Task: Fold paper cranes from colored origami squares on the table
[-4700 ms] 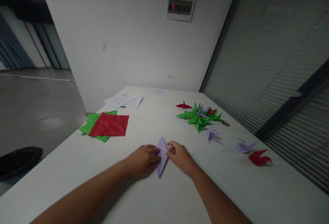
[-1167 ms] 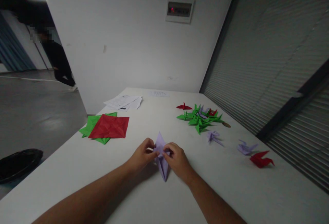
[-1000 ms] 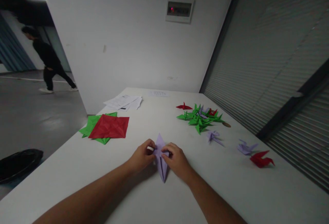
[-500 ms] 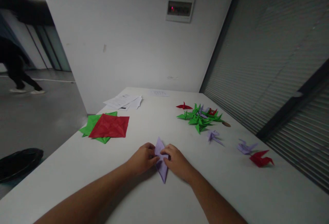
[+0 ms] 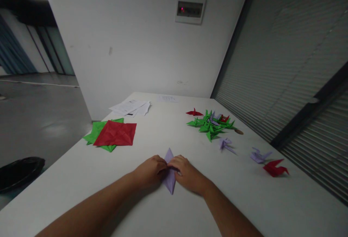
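A narrow, kite-shaped fold of lilac paper (image 5: pixel 169 182) lies flat on the white table (image 5: pixel 81 182), pointing away from me. My left hand (image 5: pixel 150 171) presses on its left edge with curled fingers. My right hand (image 5: pixel 187 174) presses on its right edge, fingertips meeting the left hand over the middle of the paper. The middle of the fold is hidden under my fingers.
A red sheet (image 5: pixel 116 134) lies on green sheets (image 5: pixel 94 131) at the left. White papers (image 5: pixel 131 107) sit at the far edge. A pile of green cranes (image 5: pixel 211 126) with red and lilac ones, two lilac cranes (image 5: pixel 225 143) (image 5: pixel 259 155) and a red crane (image 5: pixel 275 168) lie at the right. A black bin (image 5: pixel 19 170) is on the floor.
The lilac fold was lifted between my fingertips a second ago; now it lies pressed flat on the table. A person who crossed the hallway at the left has gone from view.
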Demonstrator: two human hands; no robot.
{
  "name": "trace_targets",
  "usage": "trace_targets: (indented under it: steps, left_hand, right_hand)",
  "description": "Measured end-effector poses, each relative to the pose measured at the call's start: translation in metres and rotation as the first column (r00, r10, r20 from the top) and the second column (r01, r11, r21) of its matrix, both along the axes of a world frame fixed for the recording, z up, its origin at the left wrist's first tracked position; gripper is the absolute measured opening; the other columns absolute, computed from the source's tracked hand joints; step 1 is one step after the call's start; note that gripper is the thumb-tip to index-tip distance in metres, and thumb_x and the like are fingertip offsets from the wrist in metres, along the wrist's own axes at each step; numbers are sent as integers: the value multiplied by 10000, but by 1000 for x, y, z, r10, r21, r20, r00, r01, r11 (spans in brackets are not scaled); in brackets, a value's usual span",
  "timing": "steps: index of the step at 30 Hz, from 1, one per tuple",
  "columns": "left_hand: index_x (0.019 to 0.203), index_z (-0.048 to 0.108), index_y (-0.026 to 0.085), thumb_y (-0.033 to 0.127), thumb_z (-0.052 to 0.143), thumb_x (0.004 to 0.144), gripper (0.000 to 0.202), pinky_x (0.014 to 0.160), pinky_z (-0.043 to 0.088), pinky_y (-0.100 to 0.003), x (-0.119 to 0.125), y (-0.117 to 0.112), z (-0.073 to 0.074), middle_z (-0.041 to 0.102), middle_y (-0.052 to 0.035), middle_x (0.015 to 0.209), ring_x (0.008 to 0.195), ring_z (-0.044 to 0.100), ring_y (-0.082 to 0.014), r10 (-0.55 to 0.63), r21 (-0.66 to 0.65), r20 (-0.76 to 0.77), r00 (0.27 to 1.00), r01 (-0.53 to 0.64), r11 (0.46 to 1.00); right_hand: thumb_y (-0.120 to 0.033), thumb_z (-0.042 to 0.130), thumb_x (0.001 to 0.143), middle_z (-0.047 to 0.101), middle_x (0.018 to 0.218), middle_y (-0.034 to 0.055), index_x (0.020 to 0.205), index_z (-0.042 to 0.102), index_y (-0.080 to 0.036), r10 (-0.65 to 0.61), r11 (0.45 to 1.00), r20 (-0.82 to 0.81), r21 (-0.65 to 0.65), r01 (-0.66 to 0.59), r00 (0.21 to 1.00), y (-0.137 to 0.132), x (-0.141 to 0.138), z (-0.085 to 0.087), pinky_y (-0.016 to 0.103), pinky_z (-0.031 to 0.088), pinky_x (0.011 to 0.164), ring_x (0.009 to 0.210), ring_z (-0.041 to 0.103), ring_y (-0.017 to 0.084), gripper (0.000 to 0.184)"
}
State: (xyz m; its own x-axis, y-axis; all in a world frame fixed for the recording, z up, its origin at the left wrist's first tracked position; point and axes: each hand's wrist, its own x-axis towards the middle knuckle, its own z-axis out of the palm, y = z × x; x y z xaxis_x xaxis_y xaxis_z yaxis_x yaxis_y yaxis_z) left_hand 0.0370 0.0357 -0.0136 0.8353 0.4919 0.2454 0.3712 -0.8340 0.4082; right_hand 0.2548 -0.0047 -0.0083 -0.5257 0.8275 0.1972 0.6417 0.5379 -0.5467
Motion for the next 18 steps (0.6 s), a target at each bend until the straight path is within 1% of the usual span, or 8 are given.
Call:
trace_targets:
  steps: [3, 6, 8, 11, 14, 16, 18]
  left_hand:
    - [996, 737, 169, 99, 604, 894, 181, 891, 490, -312, -2, -3, 6, 757, -92, 925, 917, 686, -220, 11, -9, -16, 1000, -12, 1000]
    - [1082, 719, 179, 133, 663, 867, 227, 887, 489, -310, -5, -5, 11, 754, -93, 969, 966, 675, -234, 7, -33, -34, 999, -8, 999]
    - [1109, 705, 189, 200, 718, 856, 253, 888, 489, -314, -8, -5, 13, 746, -92, 1003, 995, 663, -243, 8, -49, -46, 999, -10, 999]
    - [1117, 687, 199, 365, 781, 838, 338, 888, 489, -327, -11, -4, 13, 730, -94, 1018, 1014, 650, -255, 15, -69, -56, 998, -19, 997]
    - [1133, 680, 204, 470, 827, 778, 467, 900, 484, -342, -13, -2, 10, 724, -98, 1021, 1030, 647, -270, 2, -80, -63, 998, -7, 997]
    - [1143, 680, 206, 492, 852, 742, 521, 912, 481, -349, -13, 0, 8, 723, -102, 1037, 1048, 647, -282, 1, -85, -62, 998, -7, 996]
    - [1143, 682, 205, 490, 856, 739, 524, 913, 481, -349, -13, 2, 6, 723, -109, 1058, 1065, 646, -290, 9, -96, -54, 998, -14, 995]
  right_hand:
    - [-32, 580, 804, 666, 1128, 65, 1148, 703, -228, -17, 1000, -11, -11, 17, 1000, -2, 1, 5, 377, 424, 1021, 1130, 538, 238, 414]
    - [-88, 618, 849, 631, 1115, 59, 1124, 697, -235, -19, 999, -17, -31, 18, 1000, -5, 4, 11, 362, 424, 1010, 1116, 537, 230, 322]
    - [-148, 651, 878, 623, 1107, 54, 1080, 700, -233, -20, 999, 10, -39, 20, 1000, -6, 6, 15, 355, 424, 993, 1102, 547, 225, 225]
    - [-212, 690, 883, 639, 1069, 47, 1014, 704, -221, -26, 999, 90, -20, 28, 996, -8, 11, 19, 357, 417, 960, 1066, 565, 224, 132]
    - [-221, 724, 848, 665, 1041, 47, 1012, 713, -215, -2, 1000, 157, -9, 3, 988, -8, 18, 20, 371, 403, 973, 1060, 572, 232, 165]
    - [-231, 737, 830, 670, 1057, 58, 1044, 726, -215, 26, 1000, 179, -15, -23, 984, -8, 23, 21, 375, 403, 989, 1073, 570, 240, 215]
    - [-231, 740, 820, 667, 1067, 71, 1055, 740, -210, 42, 999, 186, -27, -38, 982, -7, 27, 22, 365, 421, 978, 1069, 573, 244, 236]
